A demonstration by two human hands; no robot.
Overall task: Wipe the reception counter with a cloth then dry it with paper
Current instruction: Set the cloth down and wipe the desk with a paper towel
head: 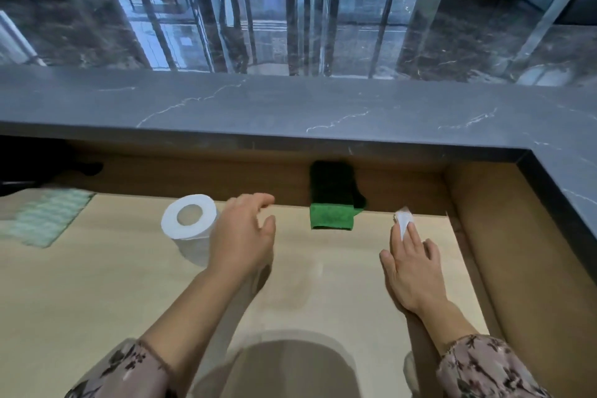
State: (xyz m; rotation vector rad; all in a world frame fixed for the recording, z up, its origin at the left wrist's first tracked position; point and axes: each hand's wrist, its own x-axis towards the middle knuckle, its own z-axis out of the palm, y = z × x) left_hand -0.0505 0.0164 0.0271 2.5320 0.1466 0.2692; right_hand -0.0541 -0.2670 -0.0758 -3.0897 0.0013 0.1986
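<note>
A folded green cloth (331,215) lies on the light wooden desk (113,284), partly under the overhang of the dark marble reception counter (290,107). A white paper roll (190,226) stands to its left. My left hand (242,236) hovers just right of the roll, fingers loosely curved, holding nothing. My right hand (410,265) lies flat on the desk to the right of the cloth, its straight fingers pressing a small piece of white paper (403,220) onto the surface.
A pale green patterned mat (48,216) lies at the desk's left. The marble counter wraps around the right side above a wooden side wall (517,252). Beyond the counter is a glossy dark lobby floor (290,26).
</note>
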